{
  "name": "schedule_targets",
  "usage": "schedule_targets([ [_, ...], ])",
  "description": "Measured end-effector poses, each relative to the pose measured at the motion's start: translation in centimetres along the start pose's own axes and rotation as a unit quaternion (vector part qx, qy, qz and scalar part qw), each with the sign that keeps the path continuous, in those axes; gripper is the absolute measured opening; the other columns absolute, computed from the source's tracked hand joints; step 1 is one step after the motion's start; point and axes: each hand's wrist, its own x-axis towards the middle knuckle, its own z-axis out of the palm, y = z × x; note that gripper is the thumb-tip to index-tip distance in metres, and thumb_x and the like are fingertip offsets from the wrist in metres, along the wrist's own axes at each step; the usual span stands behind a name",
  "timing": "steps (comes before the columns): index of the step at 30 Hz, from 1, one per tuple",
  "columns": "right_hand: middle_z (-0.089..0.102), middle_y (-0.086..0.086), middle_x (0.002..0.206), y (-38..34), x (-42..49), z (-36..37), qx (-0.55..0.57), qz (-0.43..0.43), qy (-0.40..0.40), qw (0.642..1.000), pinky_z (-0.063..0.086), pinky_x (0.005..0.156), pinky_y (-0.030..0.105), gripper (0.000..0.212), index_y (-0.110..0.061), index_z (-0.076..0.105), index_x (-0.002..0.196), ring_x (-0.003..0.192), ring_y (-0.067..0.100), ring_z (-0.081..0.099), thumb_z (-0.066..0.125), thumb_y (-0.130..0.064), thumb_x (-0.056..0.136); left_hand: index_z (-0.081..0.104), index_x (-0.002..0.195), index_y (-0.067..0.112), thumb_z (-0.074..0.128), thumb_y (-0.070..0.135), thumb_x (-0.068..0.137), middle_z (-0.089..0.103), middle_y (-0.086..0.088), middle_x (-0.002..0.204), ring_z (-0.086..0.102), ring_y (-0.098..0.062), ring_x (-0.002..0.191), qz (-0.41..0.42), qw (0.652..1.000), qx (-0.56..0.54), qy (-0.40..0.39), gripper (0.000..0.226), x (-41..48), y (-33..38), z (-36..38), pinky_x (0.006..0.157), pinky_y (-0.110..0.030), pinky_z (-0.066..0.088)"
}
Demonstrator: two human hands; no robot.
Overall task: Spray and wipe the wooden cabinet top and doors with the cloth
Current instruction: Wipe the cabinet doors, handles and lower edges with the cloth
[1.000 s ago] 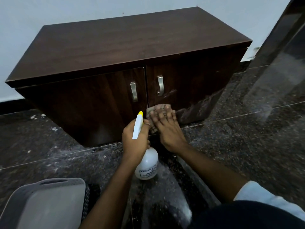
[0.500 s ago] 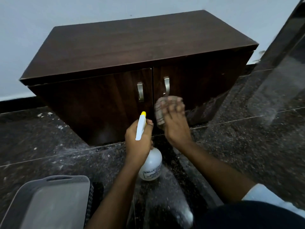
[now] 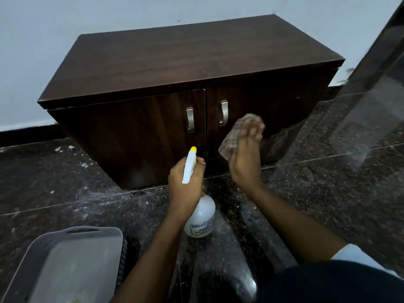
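Note:
A dark wooden cabinet (image 3: pixel 175 62) stands against a white wall, with two doors and two metal handles (image 3: pixel 190 119). My right hand (image 3: pixel 246 156) presses a checked cloth (image 3: pixel 231 138) flat against the right door (image 3: pixel 262 101), just right of its handle (image 3: pixel 223 113). My left hand (image 3: pixel 185 184) grips the neck of a white spray bottle (image 3: pixel 201 219) with a yellow nozzle tip (image 3: pixel 193 149). The nozzle points at the gap between the doors. The left door (image 3: pixel 131 132) has nothing on it.
A grey plastic basket (image 3: pixel 65 265) sits on the dark speckled stone floor (image 3: pixel 65 189) at the lower left. A dark glossy panel (image 3: pixel 376 95) rises at the right, close to the cabinet's end. White flecks lie on the floor by the left skirting.
My right hand has slid the cloth up and to the right across the right door, from beside the door gap to past the handle. My left hand with the bottle has stayed roughly still.

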Motion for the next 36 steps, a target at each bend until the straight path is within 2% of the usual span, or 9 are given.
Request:
schedule_targets([
  [3, -0.017, 0.016, 0.169, 0.0, -0.3, 0.6, 0.008, 0.027, -0.004, 1.000, 0.001, 0.126, 0.050, 0.087, -0.012, -0.014, 0.161, 0.155, 0.040, -0.019, 0.048, -0.009, 0.099, 0.070, 0.087, 0.015, 0.064, 0.015, 0.102, 0.053, -0.009, 0.055, 0.050, -0.024, 0.046, -0.001, 1.000, 0.006, 0.002, 0.016, -0.2, -0.3, 0.0, 0.047, -0.037, 0.043],
  [8, 0.008, 0.011, 0.171, 4.2, -2.1, 2.0, -0.214, -0.337, -0.175, 0.900, 0.008, 0.126, 0.058, 0.090, -0.023, -0.004, 0.163, 0.156, 0.041, -0.002, 0.045, -0.015, 0.088, 0.071, 0.089, 0.009, 0.063, 0.021, 0.098, 0.054, -0.009, 0.058, 0.050, -0.028, 0.051, -0.008, 1.000, 0.020, 0.004, 0.016, -0.9, -1.5, 0.3, 0.048, -0.052, 0.046],
  [13, 0.004, 0.009, 0.171, 2.2, -1.0, -0.1, 0.121, 0.008, 0.037, 0.992, 0.013, 0.128, 0.046, 0.075, -0.016, 0.003, 0.163, 0.158, 0.031, -0.004, 0.042, -0.002, 0.101, 0.070, 0.084, 0.018, 0.066, 0.021, 0.099, 0.054, -0.003, 0.055, 0.051, -0.027, 0.049, -0.034, 0.999, 0.033, -0.008, 0.016, -1.3, -2.7, 0.8, 0.048, -0.049, 0.046],
  [18, 0.047, 0.013, 0.150, 4.0, 2.9, -5.0, 0.458, 0.359, 0.412, 0.701, 0.048, 0.091, 0.011, 0.053, -0.002, 0.031, 0.155, 0.127, 0.018, 0.052, 0.043, 0.000, 0.103, 0.074, 0.087, 0.020, 0.065, 0.010, 0.104, 0.054, 0.009, 0.051, 0.047, -0.018, 0.050, -0.069, 0.993, 0.055, -0.084, 0.022, -1.1, -2.9, 3.1, 0.053, -0.037, 0.041],
  [21, 0.060, 0.015, 0.139, 9.0, 2.4, -6.7, 0.465, 0.426, 0.454, 0.630, 0.055, 0.101, 0.039, 0.052, -0.008, 0.045, 0.148, 0.118, 0.025, 0.063, 0.048, 0.000, 0.096, 0.071, 0.091, 0.004, 0.066, 0.014, 0.104, 0.051, 0.009, 0.052, 0.046, -0.014, 0.047, -0.055, 0.985, 0.078, -0.146, 0.017, -0.7, -2.3, 5.7, 0.052, -0.034, 0.040],
  [24, 0.069, 0.014, 0.122, 11.4, 0.7, -6.5, 0.446, 0.492, 0.444, 0.602, 0.057, 0.083, 0.034, 0.041, -0.010, 0.060, 0.133, 0.096, 0.021, 0.068, 0.051, 0.000, 0.094, 0.066, 0.090, -0.001, 0.065, 0.016, 0.103, 0.050, 0.003, 0.055, 0.047, -0.018, 0.049, -0.046, 0.977, 0.098, -0.186, 0.022, -0.2, -1.8, 7.8, 0.052, -0.036, 0.040],
  [29, 0.059, 0.001, 0.075, 12.7, -0.6, -4.9, 0.467, 0.502, 0.353, 0.637, 0.045, 0.049, 0.023, 0.025, -0.016, 0.066, 0.111, 0.059, 0.017, 0.054, 0.051, -0.007, 0.094, 0.063, 0.082, 0.002, 0.066, 0.017, 0.100, 0.053, -0.003, 0.059, 0.050, -0.023, 0.054, -0.021, 0.974, 0.125, -0.189, 0.023, 0.7, -2.5, 9.5, 0.054, -0.038, 0.041],
  [33, 0.068, 0.007, 0.125, 12.2, 1.1, -4.2, 0.410, 0.428, 0.347, 0.727, 0.055, 0.101, 0.036, 0.033, -0.014, 0.067, 0.126, 0.111, 0.018, 0.066, 0.052, -0.008, 0.098, 0.072, 0.088, 0.015, 0.068, 0.015, 0.101, 0.058, 0.005, 0.059, 0.054, -0.019, 0.053, -0.039, 0.977, 0.124, -0.170, 0.014, 1.4, -4.0, 8.9, 0.055, -0.037, 0.047],
  [36, 0.059, 0.010, 0.130, 11.5, 2.3, -2.7, 0.338, 0.393, 0.340, 0.785, 0.050, 0.104, 0.032, 0.036, -0.006, 0.061, 0.130, 0.114, 0.009, 0.062, 0.052, -0.011, 0.095, 0.074, 0.089, 0.015, 0.069, 0.011, 0.102, 0.058, 0.009, 0.057, 0.052, -0.011, 0.050, -0.038, 0.979, 0.115, -0.163, 0.014, 1.6, -4.8, 7.9, 0.053, -0.032, 0.045],
])
